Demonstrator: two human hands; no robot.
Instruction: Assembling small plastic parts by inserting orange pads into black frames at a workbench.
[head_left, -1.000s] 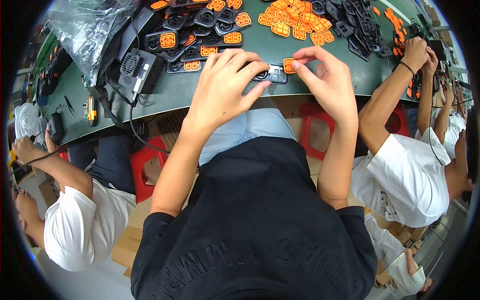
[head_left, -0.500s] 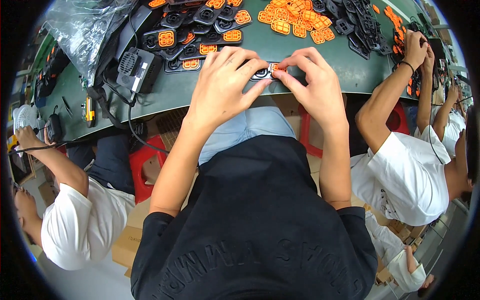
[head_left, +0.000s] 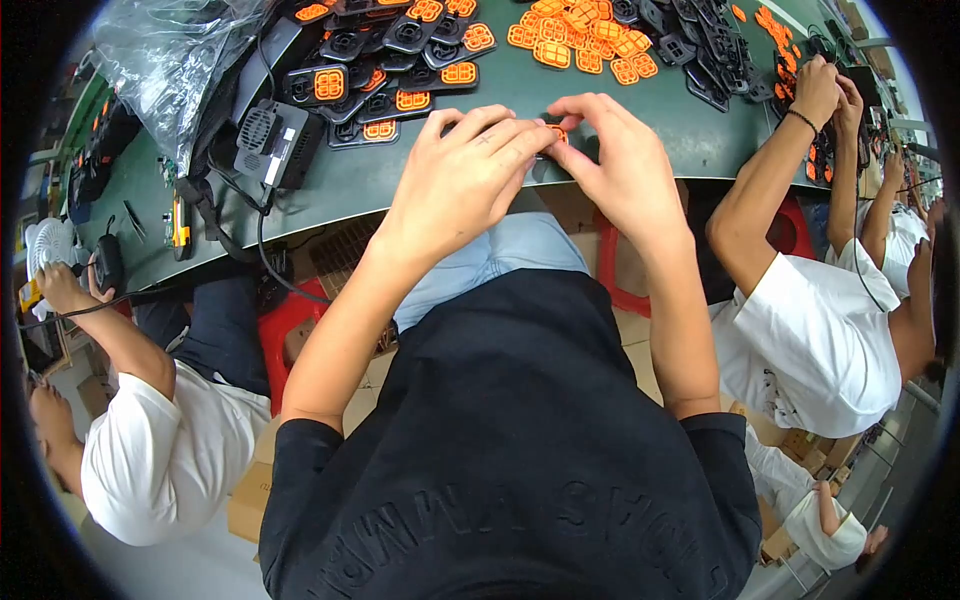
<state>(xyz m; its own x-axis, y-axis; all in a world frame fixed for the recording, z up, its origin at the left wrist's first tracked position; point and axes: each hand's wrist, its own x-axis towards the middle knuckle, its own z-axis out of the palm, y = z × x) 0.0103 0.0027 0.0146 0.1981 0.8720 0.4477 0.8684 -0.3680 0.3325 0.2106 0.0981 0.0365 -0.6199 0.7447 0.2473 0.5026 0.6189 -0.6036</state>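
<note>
Both my hands meet over the near edge of a green table [head_left: 640,140]. My left hand [head_left: 462,175] and my right hand [head_left: 612,160] together pinch a small black plastic shell with an orange rubber keypad [head_left: 556,134] in it; my fingers hide most of it. Beyond my hands lie several black shells fitted with orange pads [head_left: 400,85], and a heap of loose orange keypads [head_left: 580,40] sits farther back to the right.
A clear plastic bag [head_left: 170,60] and a black boxy device with cables [head_left: 275,140] lie at the left. Empty black shells [head_left: 700,55] are piled at the right. A person in white sits on each side; the right one's hands [head_left: 830,90] work at the table.
My right hand has closed in toward my left. The orange pad it held apart a second ago now sits in the black shell under both sets of fingers.
</note>
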